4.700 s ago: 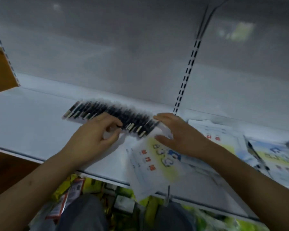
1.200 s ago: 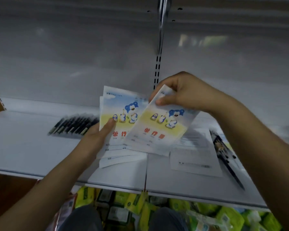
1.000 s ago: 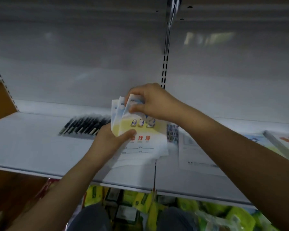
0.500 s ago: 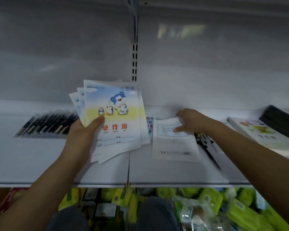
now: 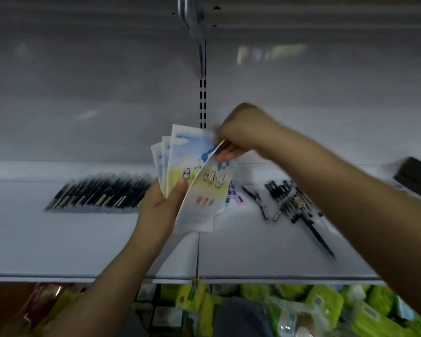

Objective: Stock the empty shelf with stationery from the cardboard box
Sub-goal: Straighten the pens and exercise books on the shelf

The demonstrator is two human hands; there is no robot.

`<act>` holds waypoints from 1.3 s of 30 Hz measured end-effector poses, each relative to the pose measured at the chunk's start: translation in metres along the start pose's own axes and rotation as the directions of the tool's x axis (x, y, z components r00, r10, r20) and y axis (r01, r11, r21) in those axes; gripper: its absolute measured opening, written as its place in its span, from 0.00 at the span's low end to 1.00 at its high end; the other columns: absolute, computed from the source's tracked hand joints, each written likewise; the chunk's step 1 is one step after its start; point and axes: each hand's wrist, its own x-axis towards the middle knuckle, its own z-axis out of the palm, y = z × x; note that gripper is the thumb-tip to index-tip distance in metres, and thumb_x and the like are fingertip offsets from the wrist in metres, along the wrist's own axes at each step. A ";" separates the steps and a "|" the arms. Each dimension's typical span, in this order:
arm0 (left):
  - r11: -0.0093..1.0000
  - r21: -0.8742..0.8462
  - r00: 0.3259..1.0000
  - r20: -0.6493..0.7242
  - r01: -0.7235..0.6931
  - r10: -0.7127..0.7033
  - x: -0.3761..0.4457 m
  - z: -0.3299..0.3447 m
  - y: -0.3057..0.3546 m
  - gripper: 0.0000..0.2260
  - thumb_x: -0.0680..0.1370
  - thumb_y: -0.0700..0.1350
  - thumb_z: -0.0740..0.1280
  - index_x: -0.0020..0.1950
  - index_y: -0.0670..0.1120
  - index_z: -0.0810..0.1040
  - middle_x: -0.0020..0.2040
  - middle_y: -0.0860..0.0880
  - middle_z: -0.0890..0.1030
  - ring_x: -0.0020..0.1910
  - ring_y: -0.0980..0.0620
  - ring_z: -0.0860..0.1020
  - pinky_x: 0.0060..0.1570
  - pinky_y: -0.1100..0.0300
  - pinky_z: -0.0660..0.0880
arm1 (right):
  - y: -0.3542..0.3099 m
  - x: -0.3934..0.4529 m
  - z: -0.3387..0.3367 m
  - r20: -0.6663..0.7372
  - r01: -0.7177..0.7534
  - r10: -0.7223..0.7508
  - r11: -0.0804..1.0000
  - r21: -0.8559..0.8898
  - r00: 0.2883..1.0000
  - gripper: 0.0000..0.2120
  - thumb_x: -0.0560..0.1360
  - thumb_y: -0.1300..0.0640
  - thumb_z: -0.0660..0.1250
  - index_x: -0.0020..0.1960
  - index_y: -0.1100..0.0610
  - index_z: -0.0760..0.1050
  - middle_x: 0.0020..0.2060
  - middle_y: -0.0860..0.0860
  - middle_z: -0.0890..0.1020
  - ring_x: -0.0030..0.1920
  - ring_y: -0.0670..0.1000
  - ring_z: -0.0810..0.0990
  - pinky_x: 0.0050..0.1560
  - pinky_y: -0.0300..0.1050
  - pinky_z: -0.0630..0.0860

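I see the left hand (image 5: 159, 207) grasping a fan of notebooks (image 5: 180, 164) above the shelf (image 5: 83, 239). The right hand (image 5: 241, 135) pinches the top edge of the front notebook (image 5: 202, 203). A row of pens (image 5: 100, 193) lies at the far left on the shelf.

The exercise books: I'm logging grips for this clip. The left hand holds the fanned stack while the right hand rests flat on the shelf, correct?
Not quite. In the head view the right hand is raised, pinching the front exercise book. The left hand does hold the fanned stack above the shelf.
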 end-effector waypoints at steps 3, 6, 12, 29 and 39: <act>0.999 -0.033 0.999 0.037 0.030 -0.029 -0.005 -0.002 -0.002 0.09 0.77 0.53 0.62 0.53 0.52 0.79 0.45 0.56 0.86 0.45 0.58 0.84 0.40 0.66 0.78 | -0.006 0.010 0.040 -0.036 0.018 -0.018 1.000 -0.004 0.999 0.05 0.75 0.66 0.63 0.41 0.64 0.75 0.32 0.60 0.83 0.26 0.52 0.83 0.28 0.45 0.81; 0.997 0.072 0.999 0.045 0.013 -0.016 -0.002 -0.015 -0.006 0.06 0.75 0.48 0.70 0.51 0.56 0.78 0.43 0.61 0.85 0.45 0.61 0.83 0.43 0.66 0.78 | -0.008 0.009 0.061 -0.069 0.134 -0.140 0.988 -0.080 0.988 0.07 0.75 0.61 0.64 0.41 0.63 0.74 0.33 0.60 0.83 0.28 0.54 0.84 0.36 0.51 0.83; 0.989 -0.128 0.992 -0.092 0.073 -0.085 0.004 -0.039 -0.005 0.12 0.78 0.38 0.69 0.58 0.51 0.80 0.53 0.50 0.86 0.53 0.49 0.84 0.54 0.50 0.79 | 0.012 -0.010 0.058 -0.178 0.335 -0.356 0.932 -0.139 0.917 0.27 0.75 0.37 0.64 0.66 0.54 0.72 0.52 0.52 0.83 0.52 0.49 0.82 0.54 0.43 0.77; 0.988 0.007 0.981 0.121 0.151 -0.151 0.010 -0.022 -0.017 0.21 0.70 0.43 0.75 0.62 0.48 0.77 0.54 0.49 0.85 0.51 0.49 0.84 0.49 0.52 0.82 | 0.084 -0.032 0.047 -0.162 0.267 -0.213 0.808 0.525 0.964 0.20 0.70 0.46 0.72 0.58 0.50 0.74 0.48 0.53 0.84 0.47 0.54 0.85 0.47 0.56 0.82; 0.968 0.063 0.920 0.303 0.242 -0.250 -0.011 -0.014 -0.045 0.30 0.77 0.36 0.68 0.71 0.62 0.63 0.68 0.55 0.77 0.68 0.51 0.74 0.69 0.43 0.69 | 0.120 -0.042 0.068 -0.198 0.197 -0.119 0.876 0.440 0.973 0.11 0.78 0.52 0.67 0.59 0.45 0.74 0.52 0.47 0.84 0.52 0.48 0.83 0.57 0.58 0.79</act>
